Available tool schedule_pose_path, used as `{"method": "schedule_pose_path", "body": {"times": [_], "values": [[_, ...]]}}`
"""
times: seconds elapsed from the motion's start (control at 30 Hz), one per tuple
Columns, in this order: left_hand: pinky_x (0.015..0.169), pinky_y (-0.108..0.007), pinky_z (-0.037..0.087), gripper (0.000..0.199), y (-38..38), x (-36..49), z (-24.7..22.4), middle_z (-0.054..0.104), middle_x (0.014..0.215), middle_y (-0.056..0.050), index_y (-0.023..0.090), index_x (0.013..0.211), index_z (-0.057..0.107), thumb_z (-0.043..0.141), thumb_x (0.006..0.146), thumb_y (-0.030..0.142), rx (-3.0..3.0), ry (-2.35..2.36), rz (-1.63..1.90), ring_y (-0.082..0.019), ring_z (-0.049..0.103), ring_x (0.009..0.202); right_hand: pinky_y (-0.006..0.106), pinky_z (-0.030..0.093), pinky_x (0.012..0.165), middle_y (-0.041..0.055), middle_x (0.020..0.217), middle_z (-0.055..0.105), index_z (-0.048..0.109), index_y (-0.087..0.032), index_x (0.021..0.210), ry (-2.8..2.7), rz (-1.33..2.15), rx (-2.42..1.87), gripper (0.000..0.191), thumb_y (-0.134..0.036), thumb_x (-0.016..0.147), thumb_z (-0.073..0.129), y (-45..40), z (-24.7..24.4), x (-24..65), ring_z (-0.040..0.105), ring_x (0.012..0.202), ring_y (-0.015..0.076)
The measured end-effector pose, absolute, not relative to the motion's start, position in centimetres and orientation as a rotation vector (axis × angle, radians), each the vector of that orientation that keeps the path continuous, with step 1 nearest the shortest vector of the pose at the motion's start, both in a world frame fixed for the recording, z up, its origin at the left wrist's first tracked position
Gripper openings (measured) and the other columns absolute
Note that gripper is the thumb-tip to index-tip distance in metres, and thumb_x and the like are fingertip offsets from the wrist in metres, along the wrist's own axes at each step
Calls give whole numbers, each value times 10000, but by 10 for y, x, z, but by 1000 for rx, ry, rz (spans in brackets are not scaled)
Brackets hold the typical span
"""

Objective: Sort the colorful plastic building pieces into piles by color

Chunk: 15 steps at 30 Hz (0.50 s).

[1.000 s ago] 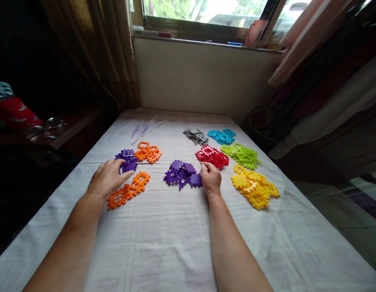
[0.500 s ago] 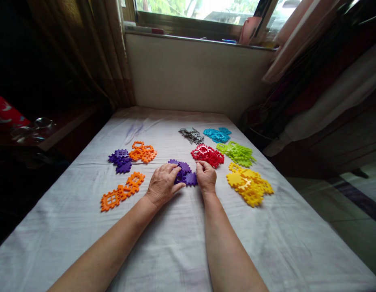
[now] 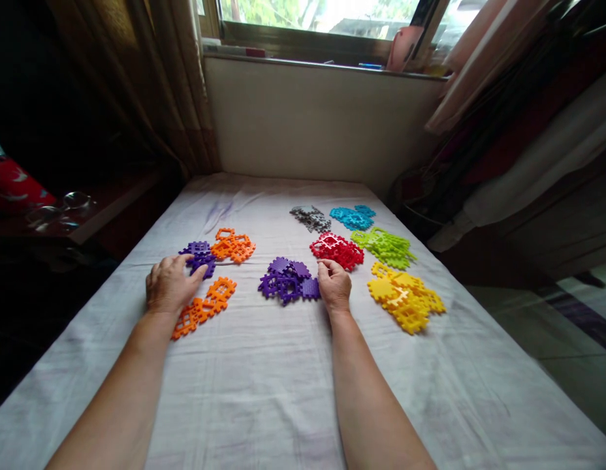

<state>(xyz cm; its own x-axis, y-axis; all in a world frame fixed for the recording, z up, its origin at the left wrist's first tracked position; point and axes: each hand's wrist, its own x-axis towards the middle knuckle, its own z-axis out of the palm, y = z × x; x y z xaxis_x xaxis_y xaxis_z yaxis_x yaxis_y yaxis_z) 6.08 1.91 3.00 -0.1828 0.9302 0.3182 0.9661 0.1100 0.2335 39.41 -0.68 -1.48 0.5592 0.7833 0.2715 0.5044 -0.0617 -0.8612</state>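
My left hand (image 3: 172,285) is at the left small purple pile (image 3: 201,256), fingers apart, with thumb and fingertips at its near edge. Beside and partly under that hand lie orange pieces (image 3: 217,297). My right hand (image 3: 334,284) rests closed at the right edge of the middle purple pile (image 3: 286,281), next to a flat purple square; what its fingers hold, if anything, is hidden. Just beyond it lies a red pile (image 3: 336,250).
More orange pieces (image 3: 233,247) lie at the left. Grey (image 3: 310,218), blue (image 3: 352,217), green (image 3: 384,247) and yellow (image 3: 405,297) piles stand on the right side of the cloth-covered table (image 3: 254,391). Glasses (image 3: 76,201) lie on a side shelf.
My left hand has moved left, from the middle purple pile to the left one. The middle pile now shows fully. My right hand has stayed in place.
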Motion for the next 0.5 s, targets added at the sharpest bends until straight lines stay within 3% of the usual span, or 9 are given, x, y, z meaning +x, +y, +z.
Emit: {"method": "schedule_pose_path", "body": {"times": [0.1, 0.23, 0.5], "values": [[970, -490, 446, 529, 16, 60, 27, 656, 1185, -163, 233, 1185, 669, 559, 818, 599, -1990, -2313, -492, -372, 576, 1131, 294, 471, 683, 46, 754, 726, 757, -203, 851, -1086, 310, -1716, 351, -432, 783, 500, -7, -15, 394, 601, 631, 180], [952, -481, 461, 548, 14, 68, 24, 649, 1205, -147, 255, 1225, 652, 574, 796, 588, -1993, -2290, -432, -362, 580, 1125, 293, 475, 680, 45, 747, 727, 754, -201, 847, -1111, 302, -1692, 350, -439, 788, 504, -7, -17, 396, 603, 632, 184], [933, -456, 482, 344, 19, 63, 21, 677, 1151, -117, 262, 1061, 684, 596, 773, 429, -1983, -2361, -506, -343, 609, 1097, 300, 478, 701, 52, 764, 733, 758, -203, 847, -1105, 312, -1700, 350, -439, 789, 505, -7, -16, 396, 615, 655, 188]]}}
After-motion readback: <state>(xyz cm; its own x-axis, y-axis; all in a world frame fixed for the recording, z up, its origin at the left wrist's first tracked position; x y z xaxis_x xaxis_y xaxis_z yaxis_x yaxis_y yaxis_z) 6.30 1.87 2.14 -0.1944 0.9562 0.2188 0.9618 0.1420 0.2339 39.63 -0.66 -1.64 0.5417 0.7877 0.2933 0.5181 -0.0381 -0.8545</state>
